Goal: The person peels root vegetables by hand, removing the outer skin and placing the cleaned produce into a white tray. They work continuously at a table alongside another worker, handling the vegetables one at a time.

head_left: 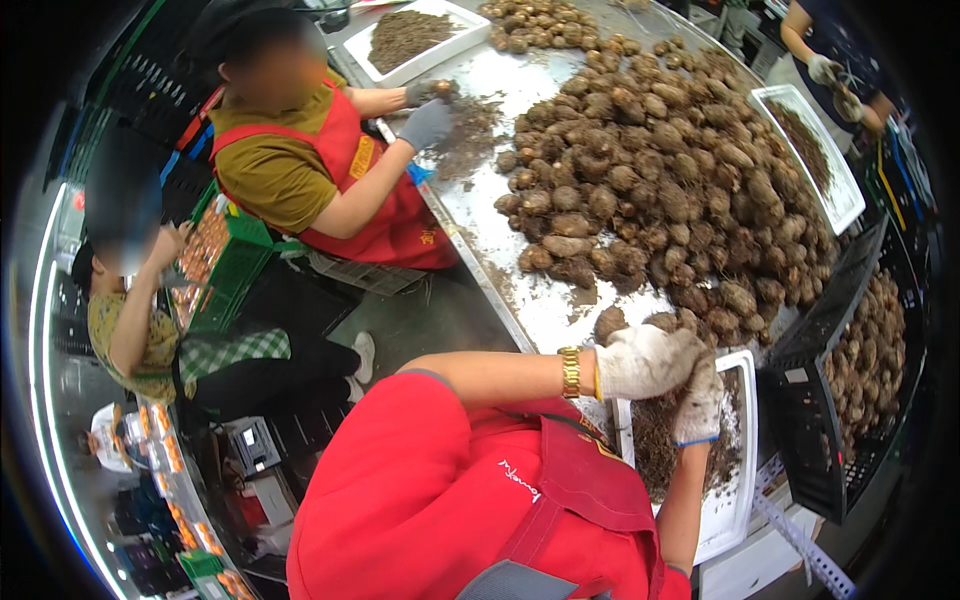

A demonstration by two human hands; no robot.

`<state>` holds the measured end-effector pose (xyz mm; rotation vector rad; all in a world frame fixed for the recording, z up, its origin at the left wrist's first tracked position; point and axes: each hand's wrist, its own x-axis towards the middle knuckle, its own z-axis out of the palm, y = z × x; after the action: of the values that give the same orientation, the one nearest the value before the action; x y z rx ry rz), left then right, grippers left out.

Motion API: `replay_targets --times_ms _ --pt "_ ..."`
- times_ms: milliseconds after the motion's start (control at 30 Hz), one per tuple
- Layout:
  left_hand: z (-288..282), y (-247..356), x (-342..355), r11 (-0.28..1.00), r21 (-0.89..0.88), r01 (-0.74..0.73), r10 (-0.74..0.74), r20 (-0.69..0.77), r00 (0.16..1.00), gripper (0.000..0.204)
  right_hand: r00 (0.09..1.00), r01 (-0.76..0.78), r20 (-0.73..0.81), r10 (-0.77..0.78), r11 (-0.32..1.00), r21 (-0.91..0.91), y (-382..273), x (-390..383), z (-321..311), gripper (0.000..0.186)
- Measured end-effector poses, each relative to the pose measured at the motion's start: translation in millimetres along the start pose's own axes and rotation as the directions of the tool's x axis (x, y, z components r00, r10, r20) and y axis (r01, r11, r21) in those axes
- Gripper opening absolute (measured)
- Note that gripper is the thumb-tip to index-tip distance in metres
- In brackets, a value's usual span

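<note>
Grip: left hand (pixel 645 364) and right hand (pixel 699 405) together, contents hidden, cannot tell if holding | Done, seemingly: brown debris (pixel 655 448) in white tray (pixel 745 450) beneath grip | Remaining, seemingly: large tuber heap (pixel 660 180) on tabletop (pixel 515 72) beyond grip | Black crate (pixel 803 430) right of grip: filled, stage unclear

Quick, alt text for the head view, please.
The person's white-gloved left hand and right hand meet over a white tray of dark crumbs, anything held being hidden. Beyond spreads a big heap of brown root vegetables; a black crate of more stands right, a red-aproned co-worker left.
</note>
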<state>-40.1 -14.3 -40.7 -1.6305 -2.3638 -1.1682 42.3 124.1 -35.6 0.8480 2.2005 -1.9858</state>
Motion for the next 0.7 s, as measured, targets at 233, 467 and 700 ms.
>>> replay_targets --times_ms 233,467,700 --pt "-37.7 9.2 32.6 0.996 -0.053 -0.066 0.081 0.370 0.926 0.027 0.836 -0.548 0.407 0.367 0.582 0.601 14.8 -15.4 -16.2 0.060" --pt "34.5 -18.8 -21.2 0.917 -0.327 0.230 -0.199 0.126 0.972 0.029 0.848 0.503 0.153 -0.508 0.678 -0.536 -18.9 -12.9 -23.5 0.037" --pt "-0.5 3.6 0.3 0.822 -0.490 0.289 -0.108 0.364 0.925 0.040 0.736 0.579 0.124 -0.666 0.525 -0.624 -0.5 -20.2 -38.7 0.046"
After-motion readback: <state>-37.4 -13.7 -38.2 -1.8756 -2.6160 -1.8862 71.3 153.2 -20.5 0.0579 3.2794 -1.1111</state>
